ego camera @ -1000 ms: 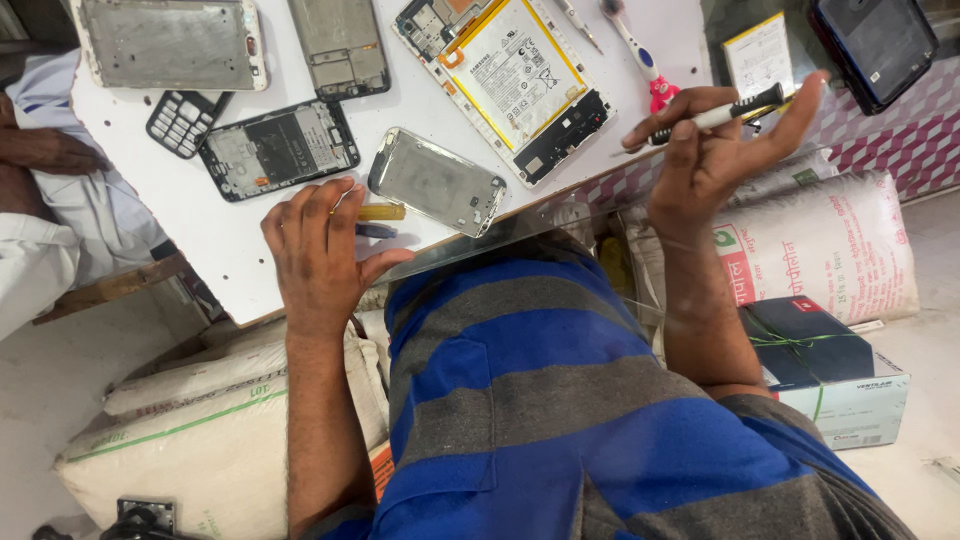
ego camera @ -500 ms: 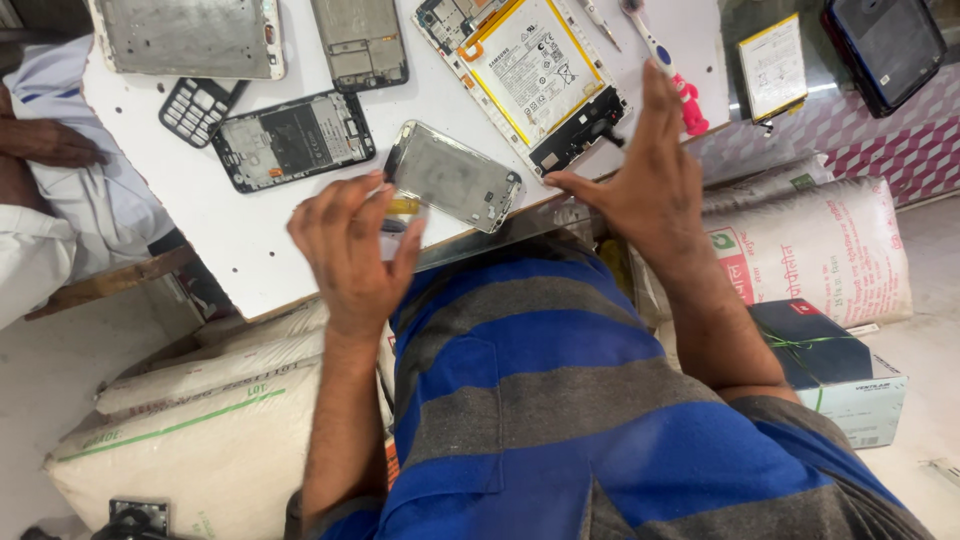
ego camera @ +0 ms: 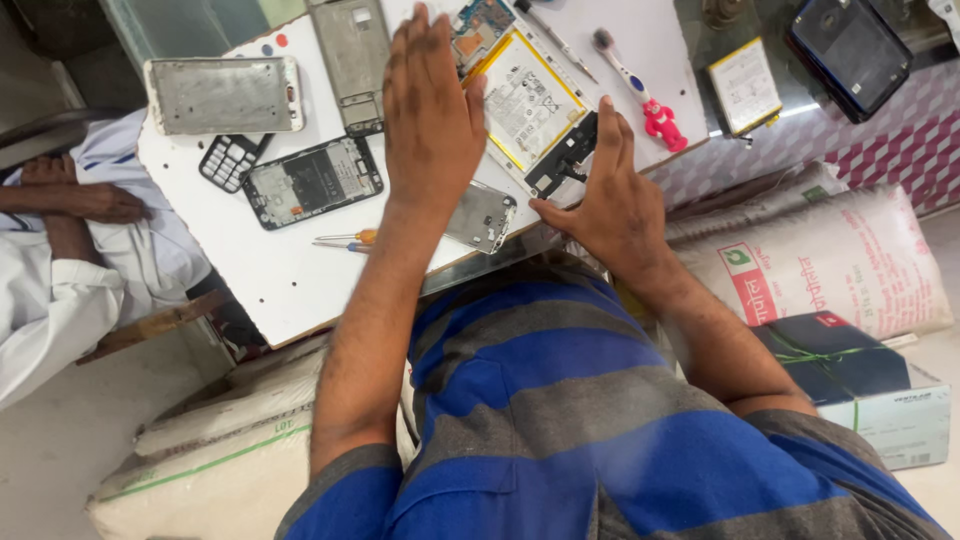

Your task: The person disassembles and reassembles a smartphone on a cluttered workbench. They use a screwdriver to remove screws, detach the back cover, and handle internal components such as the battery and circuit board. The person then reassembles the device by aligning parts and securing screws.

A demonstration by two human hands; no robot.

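A white work board [ego camera: 290, 270] is covered with dismantled phone parts. The opened phone with a yellow-edged battery [ego camera: 525, 100] lies at its far middle. The left hand [ego camera: 432, 120] is held flat above it, fingers straight and together, nothing gripped. The right hand [ego camera: 610, 205] is laid flat, slightly spread, on the phone's near corner. A silver phone frame [ego camera: 482, 215] lies between the hands; a small screwdriver [ego camera: 345, 240] rests just left.
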